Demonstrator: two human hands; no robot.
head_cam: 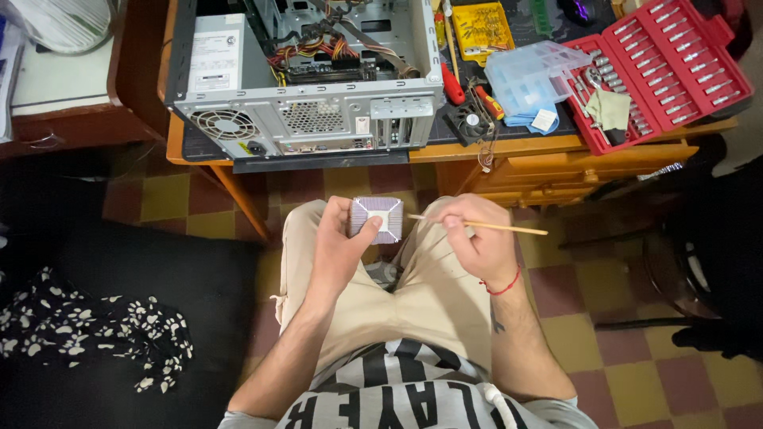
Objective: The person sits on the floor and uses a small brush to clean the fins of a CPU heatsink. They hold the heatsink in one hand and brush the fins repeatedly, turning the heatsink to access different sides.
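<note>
Head view: my left hand (338,246) grips a square processor chip (377,219) over my lap, pin side up so its face is reachable. My right hand (477,238) pinches a thin wooden stick (485,226), tip toward the chip. Behind, an open computer case (306,75) lies on the desk (509,147).

The floor (636,373) is tiled in a checker of dull red and yellow squares. An orange wooden desk (509,148) runs across the top, with a drawer front (596,165) at its right and a slanted leg (238,199) at its left. A black mat (517,28) covers the desktop. To the left stands a darker wooden table (71,119) with a pale top. A black cloth (159,278) lies over the lower left, with a black and white flowered fabric (79,334) on it. At the right, dark chair legs (660,262) stand on the tiles. The light is even and soft.
</note>
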